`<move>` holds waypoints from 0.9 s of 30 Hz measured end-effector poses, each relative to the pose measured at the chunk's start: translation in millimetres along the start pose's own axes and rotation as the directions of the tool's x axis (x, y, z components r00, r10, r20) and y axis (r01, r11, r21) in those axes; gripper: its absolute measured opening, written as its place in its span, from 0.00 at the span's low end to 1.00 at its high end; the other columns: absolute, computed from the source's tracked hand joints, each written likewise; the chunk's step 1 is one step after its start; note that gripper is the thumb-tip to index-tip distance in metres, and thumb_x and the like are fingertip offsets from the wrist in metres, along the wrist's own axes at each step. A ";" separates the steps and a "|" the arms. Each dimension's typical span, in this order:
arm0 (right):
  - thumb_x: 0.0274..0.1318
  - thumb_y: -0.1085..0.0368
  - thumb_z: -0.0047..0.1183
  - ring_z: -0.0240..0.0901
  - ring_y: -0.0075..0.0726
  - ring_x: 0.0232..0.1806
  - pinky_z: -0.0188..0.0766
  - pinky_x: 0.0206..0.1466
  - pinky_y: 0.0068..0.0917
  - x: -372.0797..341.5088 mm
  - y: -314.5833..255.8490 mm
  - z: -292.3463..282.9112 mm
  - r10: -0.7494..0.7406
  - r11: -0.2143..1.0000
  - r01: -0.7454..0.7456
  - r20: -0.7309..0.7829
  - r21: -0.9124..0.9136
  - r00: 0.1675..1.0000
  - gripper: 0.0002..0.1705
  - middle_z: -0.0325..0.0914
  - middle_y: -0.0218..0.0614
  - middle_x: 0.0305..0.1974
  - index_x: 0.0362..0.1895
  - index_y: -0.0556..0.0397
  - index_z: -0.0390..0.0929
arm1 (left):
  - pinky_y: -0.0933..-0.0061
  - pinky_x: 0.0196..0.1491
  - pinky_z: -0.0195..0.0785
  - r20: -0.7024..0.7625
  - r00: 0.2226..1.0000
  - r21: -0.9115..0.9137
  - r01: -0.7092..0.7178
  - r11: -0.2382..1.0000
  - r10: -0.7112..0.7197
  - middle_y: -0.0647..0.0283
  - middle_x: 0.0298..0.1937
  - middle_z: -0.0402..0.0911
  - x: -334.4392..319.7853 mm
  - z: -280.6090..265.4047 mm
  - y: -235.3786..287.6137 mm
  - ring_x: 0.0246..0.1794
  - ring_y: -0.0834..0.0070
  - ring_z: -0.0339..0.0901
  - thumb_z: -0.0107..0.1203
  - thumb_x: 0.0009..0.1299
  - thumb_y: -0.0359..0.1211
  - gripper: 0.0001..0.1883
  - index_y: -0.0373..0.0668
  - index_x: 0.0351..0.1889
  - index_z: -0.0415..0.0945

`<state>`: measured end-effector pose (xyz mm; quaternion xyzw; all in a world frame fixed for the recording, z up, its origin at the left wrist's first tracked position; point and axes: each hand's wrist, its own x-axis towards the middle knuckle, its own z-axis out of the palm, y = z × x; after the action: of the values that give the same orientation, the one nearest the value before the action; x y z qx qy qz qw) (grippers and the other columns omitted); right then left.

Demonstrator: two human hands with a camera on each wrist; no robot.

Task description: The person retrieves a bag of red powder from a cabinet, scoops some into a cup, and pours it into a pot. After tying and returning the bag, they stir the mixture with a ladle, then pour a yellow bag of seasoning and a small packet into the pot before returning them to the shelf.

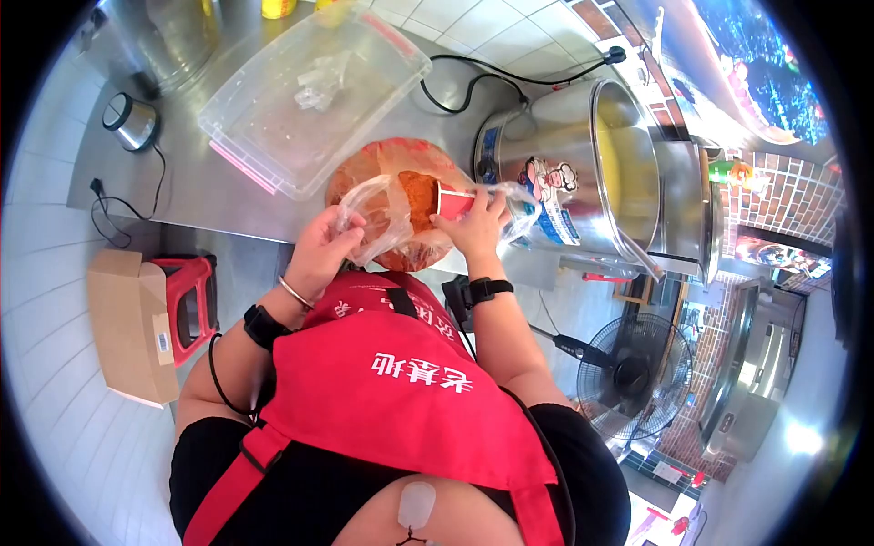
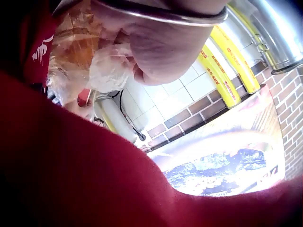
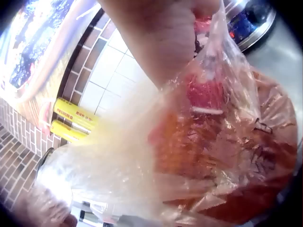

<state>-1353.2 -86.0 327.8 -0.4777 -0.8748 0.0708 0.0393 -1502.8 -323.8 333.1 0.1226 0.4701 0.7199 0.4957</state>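
Plastic bag (image 1: 386, 219) pinched in left, red container (image 1: 454, 204) in right, hands (image 1: 320, 249) (image 1: 475, 229) stretched forward

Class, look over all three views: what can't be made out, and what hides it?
Marks on the bag: right wrist view, too creased and blurred to read.
Bag's bottom: head view, beneath the powder.
Red item's full outline: head view, partly covered by the right hand.
Yellow item: head view, cut off by the top edge.
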 end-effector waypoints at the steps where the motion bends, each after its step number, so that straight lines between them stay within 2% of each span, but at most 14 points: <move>1: 0.21 0.46 0.73 0.40 0.74 0.65 0.55 0.63 0.58 -0.9 -6.1 -2.3 -0.076 0.997 0.076 -0.038 -0.012 0.996 0.56 0.44 0.58 0.66 0.60 0.48 0.62 | 0.82 0.37 0.67 0.002 1.000 0.002 0.002 1.000 -0.002 0.69 0.36 0.73 1.9 -2.3 -3.3 0.35 0.85 0.70 0.51 0.69 0.29 0.07 0.40 0.43 0.72; 2: 0.21 0.50 0.72 0.39 0.73 0.65 0.53 0.64 0.58 -0.3 -10.9 -2.7 -0.134 0.991 0.133 -0.091 -0.017 0.987 0.53 0.44 0.57 0.66 0.59 0.49 0.63 | 0.80 0.40 0.66 -0.018 1.000 0.038 -0.023 0.999 0.024 0.69 0.38 0.74 4.3 -4.5 -5.6 0.37 0.85 0.70 0.51 0.69 0.29 0.08 0.39 0.44 0.73; 4: 0.21 0.52 0.71 0.39 0.73 0.65 0.52 0.64 0.58 3.5 -15.3 -0.6 -0.173 0.984 0.168 -0.113 -0.053 0.978 0.52 0.44 0.57 0.66 0.59 0.49 0.64 | 0.79 0.42 0.66 -0.033 0.998 0.078 -0.045 0.996 0.048 0.70 0.40 0.75 9.6 -10.0 -10.9 0.39 0.85 0.69 0.50 0.69 0.30 0.09 0.39 0.45 0.74; 7: 0.22 0.53 0.69 0.38 0.73 0.66 0.51 0.65 0.58 7.1 -18.3 0.9 -0.195 0.978 0.187 -0.100 -0.090 0.976 0.50 0.45 0.56 0.66 0.58 0.51 0.65 | 0.78 0.46 0.63 -0.079 0.997 0.101 0.032 0.994 -0.024 0.72 0.43 0.76 21.5 -19.6 -21.2 0.43 0.84 0.68 0.49 0.70 0.32 0.12 0.40 0.48 0.76; 9: 0.23 0.52 0.69 0.37 0.72 0.66 0.51 0.65 0.58 6.9 -21.0 4.0 -0.192 0.975 0.189 -0.021 -0.117 0.981 0.50 0.45 0.56 0.66 0.58 0.52 0.65 | 0.70 0.54 0.64 -0.157 0.973 0.152 0.194 0.969 -0.170 0.64 0.52 0.76 31.4 -23.2 -28.8 0.53 0.77 0.69 0.46 0.71 0.34 0.17 0.41 0.56 0.73; 10: 0.23 0.49 0.68 0.38 0.73 0.66 0.50 0.66 0.58 6.3 -23.5 5.9 -0.172 0.977 0.173 0.015 -0.126 0.985 0.51 0.45 0.58 0.66 0.59 0.52 0.65 | 0.70 0.54 0.64 -0.153 0.973 0.152 0.195 0.969 -0.172 0.64 0.52 0.76 35.2 -23.1 -33.2 0.53 0.77 0.69 0.46 0.71 0.34 0.17 0.41 0.56 0.73; 12: 0.23 0.48 0.68 0.39 0.74 0.66 0.50 0.66 0.57 4.3 -25.0 12.4 -0.153 0.980 0.157 0.044 -0.124 0.987 0.52 0.46 0.58 0.66 0.60 0.52 0.64 | 0.66 0.55 0.64 -0.187 0.933 0.086 0.326 0.941 -0.307 0.64 0.57 0.73 43.1 -21.5 -42.1 0.54 0.75 0.70 0.44 0.72 0.38 0.20 0.47 0.61 0.69; 15: 0.22 0.45 0.67 0.40 0.76 0.65 0.49 0.67 0.57 3.1 -26.2 24.0 -0.150 0.980 0.158 0.072 -0.118 0.986 0.56 0.48 0.59 0.65 0.63 0.51 0.63 | 0.61 0.55 0.66 -0.188 0.917 -0.015 0.354 0.935 -0.351 0.65 0.60 0.70 57.5 -21.1 -62.0 0.56 0.73 0.70 0.43 0.72 0.40 0.22 0.52 0.64 0.65; 17: 0.21 0.44 0.67 0.40 0.76 0.66 0.49 0.67 0.57 1.0 -28.2 28.2 -0.113 0.990 0.123 0.139 -0.067 0.984 0.57 0.49 0.60 0.65 0.62 0.51 0.63 | 0.60 0.54 0.67 -0.175 0.915 -0.057 0.358 0.932 -0.363 0.64 0.60 0.70 62.2 -17.5 -67.0 0.56 0.72 0.70 0.42 0.73 0.40 0.22 0.53 0.64 0.65; 19: 0.23 0.41 0.66 0.40 0.73 0.67 0.49 0.67 0.57 0.9 -26.0 37.5 -0.131 0.983 0.148 0.150 -0.110 0.980 0.56 0.48 0.60 0.66 0.62 0.50 0.64 | 0.59 0.53 0.68 -0.164 0.913 -0.101 0.362 0.927 -0.374 0.64 0.60 0.69 64.9 -12.7 -69.1 0.57 0.72 0.69 0.42 0.73 0.40 0.21 0.54 0.64 0.64; 22: 0.28 0.36 0.62 0.39 0.71 0.68 0.48 0.68 0.57 -0.7 -27.6 42.4 -0.117 0.990 0.127 0.155 -0.054 0.981 0.55 0.47 0.59 0.66 0.63 0.49 0.63 | 0.61 0.52 0.70 -0.160 0.896 -0.131 0.396 0.909 -0.413 0.63 0.58 0.71 67.1 -8.0 -73.7 0.57 0.70 0.71 0.39 0.73 0.38 0.19 0.51 0.62 0.64; 24: 0.33 0.34 0.58 0.38 0.71 0.69 0.47 0.68 0.57 -0.3 -30.6 40.3 -0.139 0.984 0.160 0.217 -0.079 0.966 0.54 0.47 0.56 0.67 0.65 0.48 0.62 | 0.62 0.53 0.71 -0.065 0.926 -0.263 0.343 0.902 -0.371 0.61 0.56 0.73 64.0 -2.7 -68.9 0.54 0.68 0.74 0.37 0.74 0.36 0.17 0.47 0.60 0.65; 25: 0.33 0.34 0.58 0.38 0.71 0.69 0.47 0.68 0.57 -1.1 -32.0 38.4 -0.136 0.985 0.156 0.217 -0.077 0.967 0.54 0.47 0.56 0.67 0.65 0.48 0.62 | 0.62 0.53 0.71 -0.064 0.926 -0.260 0.345 0.902 -0.373 0.61 0.56 0.73 65.1 -2.4 -69.8 0.54 0.68 0.74 0.37 0.74 0.36 0.17 0.47 0.60 0.65; 27: 0.35 0.33 0.56 0.37 0.72 0.69 0.45 0.68 0.58 -3.0 -39.5 28.6 -0.092 0.990 0.118 0.279 -0.078 0.956 0.53 0.47 0.54 0.68 0.65 0.47 0.62 | 0.58 0.57 0.67 -0.055 0.926 -0.350 0.332 0.876 -0.373 0.58 0.57 0.73 68.7 -2.6 -74.4 0.57 0.62 0.73 0.35 0.76 0.35 0.18 0.40 0.61 0.62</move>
<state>-1388.3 -112.1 306.0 -0.4175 -0.8982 0.0932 -0.1012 -1492.8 -263.3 252.4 -0.0945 0.3846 0.6926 0.6029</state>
